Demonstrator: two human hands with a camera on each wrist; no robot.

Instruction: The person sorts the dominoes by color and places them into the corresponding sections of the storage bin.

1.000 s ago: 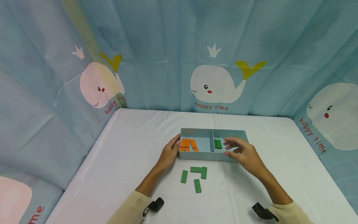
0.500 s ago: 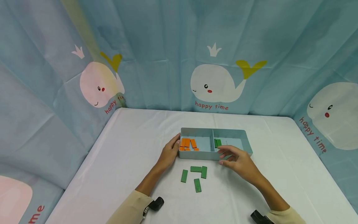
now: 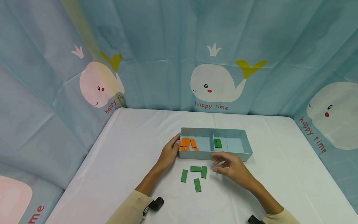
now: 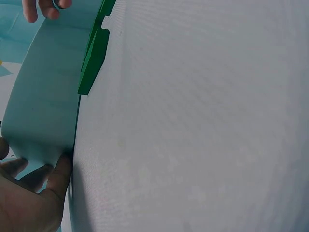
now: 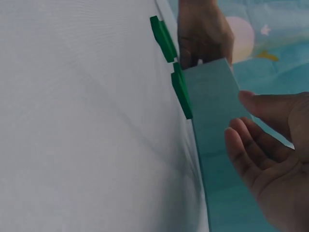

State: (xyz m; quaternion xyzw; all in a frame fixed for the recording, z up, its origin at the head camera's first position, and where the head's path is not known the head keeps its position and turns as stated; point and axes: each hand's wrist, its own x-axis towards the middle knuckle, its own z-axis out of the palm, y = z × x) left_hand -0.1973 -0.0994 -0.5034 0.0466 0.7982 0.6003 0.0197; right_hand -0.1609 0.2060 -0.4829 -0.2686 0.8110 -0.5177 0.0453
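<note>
I see four flat green rectangular tiles (image 3: 198, 185) at lower centre, on a white cloth (image 3: 134, 140). Just right of them, the right hand (image 3: 234, 169) is released, fingers loosely bent. Left of centre, the left hand (image 3: 167, 155) rests unclenched against a pale-blue two-compartment box (image 3: 195, 155), with orange rectangular tiles (image 3: 187, 142) in its left compartment and two green ones in its right.

Here's the left forearm (image 3: 151, 179), slanting out of its beige sleeve (image 3: 130, 207) at seven o'clock and aimed at one; the left hand (image 3: 167, 154) reaches the same way, fingers (image 3: 174, 140) extended, thumb close beside them. Across from it, the right forearm (image 3: 263, 194) angles up from near five o'clock towards ten, and the right hand (image 3: 230, 167) shows its back to the head view, fingers (image 5: 241, 157) loosely bent, thumb (image 5: 268, 106) standing apart!
</note>
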